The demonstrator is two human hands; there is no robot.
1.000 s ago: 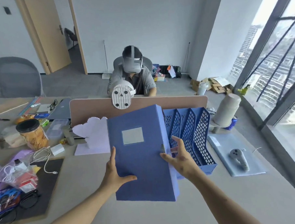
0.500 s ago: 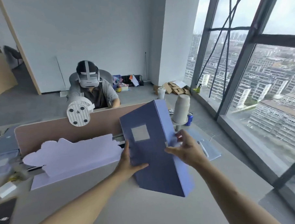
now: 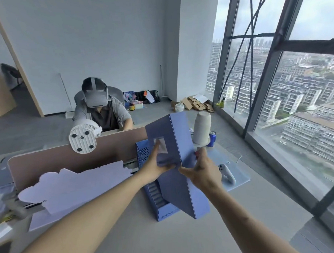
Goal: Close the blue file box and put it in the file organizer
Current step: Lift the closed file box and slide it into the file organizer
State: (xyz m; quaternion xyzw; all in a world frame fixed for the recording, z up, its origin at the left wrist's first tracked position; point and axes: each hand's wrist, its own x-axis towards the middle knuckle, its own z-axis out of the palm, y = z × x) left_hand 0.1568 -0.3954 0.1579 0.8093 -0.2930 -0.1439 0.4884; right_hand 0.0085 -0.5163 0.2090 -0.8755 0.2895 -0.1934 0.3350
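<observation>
- A person's two bare forearms reach forward over a pale desk [image 3: 186,238], seen from a camera worn on the head.
- Both hands hold a blue file box [image 3: 174,145] in the air, tilted, its far end raised and its near corner pointing down.
- The left hand [image 3: 152,165] presses flat against the box's broad face, fingers reaching up beside a pale label window.
- The right hand [image 3: 204,172] grips the narrow spine side, fingers wrapped round the edge; both hands are clamped on the box from opposite sides.
- The box looks closed: no flap or gap shows on the sides in view, so the closing step appears done.
- The blue file organizer [image 3: 155,195], a slotted plastic rack with perforated walls, sits on the desk directly below and behind the box.
- The box's lower corner hangs over the rack's near right end; whether it touches the rack cannot be told.
- Remaining, by judgement: line the box up with a slot, lower it in, and let go.
- Nearby, right of the rack, a white handheld controller [image 3: 227,173] lies on a pale blue mat [image 3: 239,180]; a person wearing a headset sits beyond the desk divider [image 3: 68,159].
</observation>
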